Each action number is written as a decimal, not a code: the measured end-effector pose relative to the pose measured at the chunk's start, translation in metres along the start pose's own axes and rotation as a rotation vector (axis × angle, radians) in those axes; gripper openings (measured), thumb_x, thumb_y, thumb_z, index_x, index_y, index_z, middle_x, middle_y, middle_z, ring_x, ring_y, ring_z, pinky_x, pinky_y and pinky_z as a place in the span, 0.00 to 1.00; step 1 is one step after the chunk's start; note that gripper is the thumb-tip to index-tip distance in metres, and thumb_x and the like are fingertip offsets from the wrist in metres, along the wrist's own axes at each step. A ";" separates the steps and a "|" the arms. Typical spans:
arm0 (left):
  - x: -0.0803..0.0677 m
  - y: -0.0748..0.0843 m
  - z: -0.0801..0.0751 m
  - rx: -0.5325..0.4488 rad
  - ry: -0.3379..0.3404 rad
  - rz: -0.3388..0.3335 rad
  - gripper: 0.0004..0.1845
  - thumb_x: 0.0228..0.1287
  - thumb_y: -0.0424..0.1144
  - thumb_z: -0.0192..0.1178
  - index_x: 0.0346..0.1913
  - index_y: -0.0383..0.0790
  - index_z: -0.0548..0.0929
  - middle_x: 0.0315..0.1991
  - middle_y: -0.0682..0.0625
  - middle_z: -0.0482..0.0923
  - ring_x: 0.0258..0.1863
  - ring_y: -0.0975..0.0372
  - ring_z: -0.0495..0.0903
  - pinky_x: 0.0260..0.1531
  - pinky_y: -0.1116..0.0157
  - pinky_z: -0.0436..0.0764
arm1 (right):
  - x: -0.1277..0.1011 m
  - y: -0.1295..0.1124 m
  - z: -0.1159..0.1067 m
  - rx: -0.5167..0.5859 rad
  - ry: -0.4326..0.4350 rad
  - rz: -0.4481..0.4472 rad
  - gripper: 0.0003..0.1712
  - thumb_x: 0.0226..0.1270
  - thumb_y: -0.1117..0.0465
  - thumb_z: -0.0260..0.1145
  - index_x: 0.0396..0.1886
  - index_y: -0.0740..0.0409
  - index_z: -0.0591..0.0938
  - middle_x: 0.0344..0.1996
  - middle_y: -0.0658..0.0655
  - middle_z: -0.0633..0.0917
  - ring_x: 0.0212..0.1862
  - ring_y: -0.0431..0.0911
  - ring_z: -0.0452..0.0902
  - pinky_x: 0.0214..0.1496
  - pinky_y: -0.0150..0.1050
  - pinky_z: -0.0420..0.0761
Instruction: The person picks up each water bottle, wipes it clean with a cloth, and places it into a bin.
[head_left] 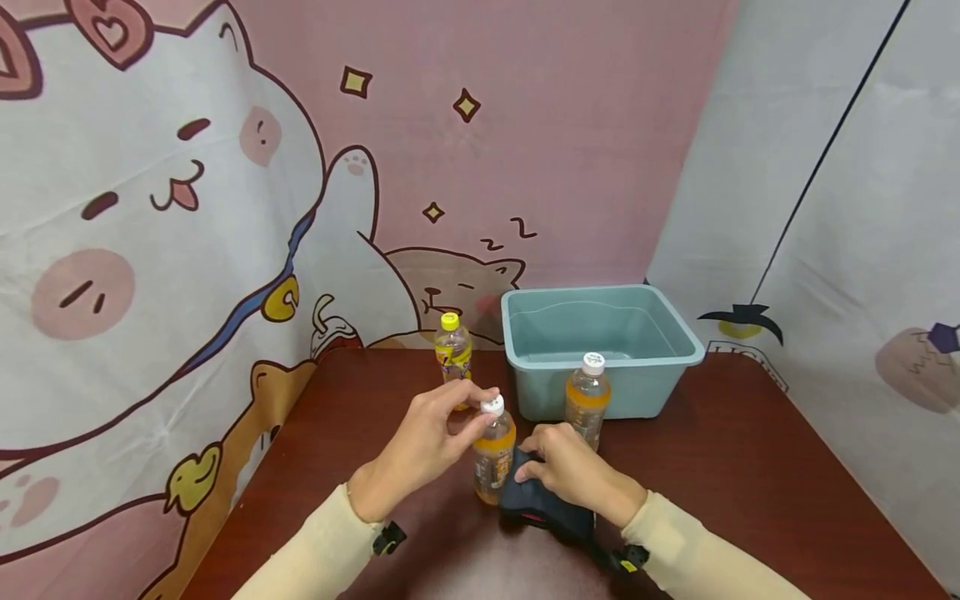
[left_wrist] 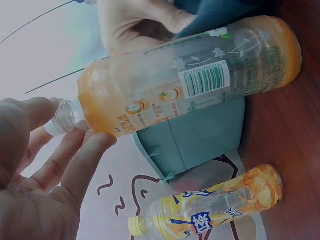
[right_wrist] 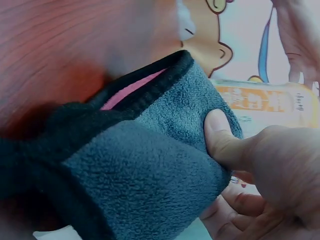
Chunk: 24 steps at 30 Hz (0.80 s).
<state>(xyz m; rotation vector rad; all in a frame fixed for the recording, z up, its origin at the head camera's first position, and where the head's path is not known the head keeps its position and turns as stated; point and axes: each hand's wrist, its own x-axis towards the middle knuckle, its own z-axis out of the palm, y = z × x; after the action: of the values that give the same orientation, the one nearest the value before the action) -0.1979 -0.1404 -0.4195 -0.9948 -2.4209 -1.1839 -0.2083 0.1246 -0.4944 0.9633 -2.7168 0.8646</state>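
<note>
Head view, bottles, reddish-brown table, cartoon backdrop

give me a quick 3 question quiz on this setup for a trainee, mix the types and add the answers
1. What does the right hand hold?
2. True or false: the yellow-capped bottle stands outside the teal tub.
3. The left hand holds a white-capped bottle at its: a) base, b) middle, c) top.

Key:
1. A dark, soft-looking cloth item.
2. True.
3. c.
</note>
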 end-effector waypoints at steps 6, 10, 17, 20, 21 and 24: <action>0.000 -0.001 0.001 0.005 0.010 0.018 0.12 0.79 0.34 0.78 0.59 0.46 0.90 0.65 0.50 0.93 0.55 0.61 0.95 0.51 0.74 0.93 | 0.000 0.005 0.008 -0.026 -0.059 -0.008 0.13 0.66 0.56 0.90 0.41 0.60 0.98 0.37 0.54 0.97 0.36 0.36 0.89 0.38 0.31 0.86; 0.001 0.000 0.001 0.012 0.009 0.022 0.11 0.79 0.35 0.78 0.58 0.46 0.90 0.64 0.51 0.93 0.54 0.62 0.94 0.50 0.73 0.94 | 0.000 0.008 0.011 -0.025 -0.075 -0.012 0.10 0.67 0.57 0.90 0.36 0.56 0.96 0.31 0.50 0.93 0.32 0.30 0.79 0.34 0.29 0.79; 0.000 0.001 0.000 0.014 0.010 0.020 0.11 0.79 0.36 0.78 0.58 0.46 0.90 0.64 0.51 0.93 0.55 0.62 0.94 0.50 0.72 0.94 | -0.003 0.010 0.014 -0.035 -0.029 -0.044 0.11 0.67 0.57 0.90 0.41 0.58 0.97 0.36 0.52 0.94 0.39 0.38 0.90 0.39 0.32 0.88; -0.001 0.000 0.001 0.008 0.009 0.012 0.11 0.79 0.35 0.78 0.58 0.46 0.90 0.65 0.51 0.93 0.57 0.61 0.95 0.52 0.70 0.95 | -0.004 0.006 0.011 -0.023 0.003 -0.055 0.13 0.67 0.58 0.90 0.44 0.60 0.97 0.38 0.53 0.94 0.41 0.41 0.93 0.42 0.33 0.91; -0.001 0.000 0.001 0.007 0.008 0.008 0.11 0.79 0.35 0.78 0.58 0.46 0.90 0.65 0.51 0.93 0.58 0.60 0.95 0.52 0.68 0.96 | -0.004 0.005 0.009 -0.015 0.015 -0.055 0.14 0.67 0.58 0.90 0.45 0.61 0.97 0.38 0.53 0.94 0.41 0.41 0.92 0.42 0.33 0.90; -0.002 -0.001 0.001 0.005 0.014 0.011 0.12 0.79 0.35 0.78 0.59 0.45 0.90 0.66 0.50 0.93 0.60 0.58 0.95 0.53 0.63 0.97 | -0.002 0.000 0.000 0.014 0.054 -0.051 0.15 0.68 0.58 0.89 0.48 0.62 0.97 0.38 0.52 0.93 0.38 0.36 0.87 0.40 0.31 0.87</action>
<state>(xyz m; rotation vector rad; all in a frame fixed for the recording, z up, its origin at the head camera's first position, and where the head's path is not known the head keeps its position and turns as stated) -0.1976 -0.1412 -0.4216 -0.9939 -2.4037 -1.1773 -0.2062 0.1255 -0.4952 0.9919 -2.6329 0.8886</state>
